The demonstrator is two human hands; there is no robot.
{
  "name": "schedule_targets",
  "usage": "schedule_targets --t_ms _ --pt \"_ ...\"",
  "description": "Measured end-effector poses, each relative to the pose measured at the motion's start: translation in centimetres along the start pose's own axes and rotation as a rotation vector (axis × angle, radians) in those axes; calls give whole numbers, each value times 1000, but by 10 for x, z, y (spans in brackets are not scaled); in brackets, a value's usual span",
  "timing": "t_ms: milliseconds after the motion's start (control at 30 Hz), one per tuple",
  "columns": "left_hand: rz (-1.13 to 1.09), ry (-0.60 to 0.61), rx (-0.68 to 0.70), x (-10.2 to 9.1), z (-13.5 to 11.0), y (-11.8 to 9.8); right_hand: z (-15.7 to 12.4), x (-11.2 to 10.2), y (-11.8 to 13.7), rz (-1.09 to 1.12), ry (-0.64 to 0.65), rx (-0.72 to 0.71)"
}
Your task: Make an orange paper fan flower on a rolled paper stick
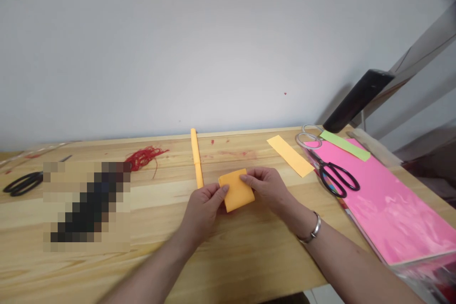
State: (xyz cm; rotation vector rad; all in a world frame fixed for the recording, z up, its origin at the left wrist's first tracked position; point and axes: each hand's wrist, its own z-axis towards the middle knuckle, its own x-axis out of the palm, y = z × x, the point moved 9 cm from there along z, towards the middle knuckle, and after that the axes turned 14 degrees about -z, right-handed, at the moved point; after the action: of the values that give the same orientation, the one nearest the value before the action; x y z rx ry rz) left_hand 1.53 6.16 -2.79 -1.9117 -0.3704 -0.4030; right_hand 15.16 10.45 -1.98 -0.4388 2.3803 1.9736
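Wood-grained surface (249, 261) before you, pale wall (228, 47) behind! On the left, black-handled scissors (26, 183), then red threads (144, 157). Now your left hand (201, 211), pinching the left edge of the folded orange paper (238, 191), front and centre; your right hand (269, 187) nips its far right corner. Looks feather-light, springy across the folds, easy to crease, barely slippery. Edges are your best hold, thumbs flat! Farther right, an orange strip (290, 156) lies loose.

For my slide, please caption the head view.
Left hand and right hand hold folded orange paper over the table; black scissors lie partly on pink paper.
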Motion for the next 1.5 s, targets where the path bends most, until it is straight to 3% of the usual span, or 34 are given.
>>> schedule_targets --t_ms 800,933,1133,1300,1500 --pt "48 20 14 1 -2 -1 -1 -2 1 -68 -10 -2" --pt "17 102 -37 6 -3 0 -4 2 8 -236 123 -47" --pt "316 166 -177 10 -9 10 -19 17 21 -539 346 -267" --pt "406 280 -259 16 -15 23 -26 26 25 -655 389 -385" --pt "435 314 -249 13 -14 27 -27 28 27 -721 398 -434"
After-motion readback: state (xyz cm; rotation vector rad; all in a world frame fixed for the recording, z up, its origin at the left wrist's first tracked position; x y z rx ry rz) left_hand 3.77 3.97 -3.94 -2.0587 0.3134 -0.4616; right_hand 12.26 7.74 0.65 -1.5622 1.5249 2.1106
